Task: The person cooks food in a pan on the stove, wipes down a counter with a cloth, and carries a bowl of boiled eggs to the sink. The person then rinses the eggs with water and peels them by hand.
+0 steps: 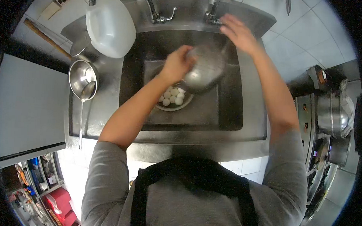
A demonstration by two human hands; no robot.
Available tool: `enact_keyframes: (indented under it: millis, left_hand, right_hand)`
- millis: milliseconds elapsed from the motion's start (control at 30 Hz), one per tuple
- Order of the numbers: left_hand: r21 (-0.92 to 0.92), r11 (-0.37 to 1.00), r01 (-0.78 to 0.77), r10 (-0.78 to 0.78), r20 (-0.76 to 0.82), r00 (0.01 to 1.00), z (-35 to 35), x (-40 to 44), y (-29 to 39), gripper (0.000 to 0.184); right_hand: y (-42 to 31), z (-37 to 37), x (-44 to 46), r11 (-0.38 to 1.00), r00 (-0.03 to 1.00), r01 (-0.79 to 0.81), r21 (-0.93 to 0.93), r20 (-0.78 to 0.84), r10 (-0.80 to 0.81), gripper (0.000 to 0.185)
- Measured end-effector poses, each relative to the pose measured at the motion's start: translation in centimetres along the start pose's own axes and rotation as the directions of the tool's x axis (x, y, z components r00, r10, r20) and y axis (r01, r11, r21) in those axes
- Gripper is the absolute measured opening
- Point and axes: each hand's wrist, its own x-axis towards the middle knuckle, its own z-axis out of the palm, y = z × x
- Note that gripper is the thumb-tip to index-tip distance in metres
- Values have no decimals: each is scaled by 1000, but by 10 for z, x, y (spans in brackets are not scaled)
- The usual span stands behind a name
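Observation:
My left hand (178,65) grips the edge of a round metal bowl (206,72) over the sink. The bowl is tilted and smeared by motion, so its inside is hard to make out. Below it, a pale-rimmed bowl (174,109) on the sink floor holds several white, egg-like round things (172,97); part of it is hidden by my left hand and forearm. My right hand (240,34), fingers stretched out, is at the lever of the right faucet (212,10). Whether the fingertips touch the lever I cannot tell.
A steel sink (230,114) surrounds the bowls. On the left counter are a metal bowl (76,75) with a long-handled ladle (82,113) and a white plastic jug (111,29) beneath a curved tap (152,12). Pots (330,114) stand at the right.

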Motion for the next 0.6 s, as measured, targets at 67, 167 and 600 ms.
enact_keyframes:
  millis: [67, 167, 600]
  left_hand:
    - [-18, 993, 116, -117, -90, 989, -9, 8, -24, 28]
    - [-261, 923, 283, -296, -10, 955, -16, 11, -45, 25]
    - [-289, 955, 70, -101, -95, 990, 59, -26, -36, 24]
  right_hand:
    - [26, 21, 11, 953, 990, -106, -282, 59, 128, 41]
    - [15, 14, 26, 858, 710, -330, -392, 495, 500, 43]
    - [-50, 94, -34, -308, 118, -849, 430, 722, 682, 51]
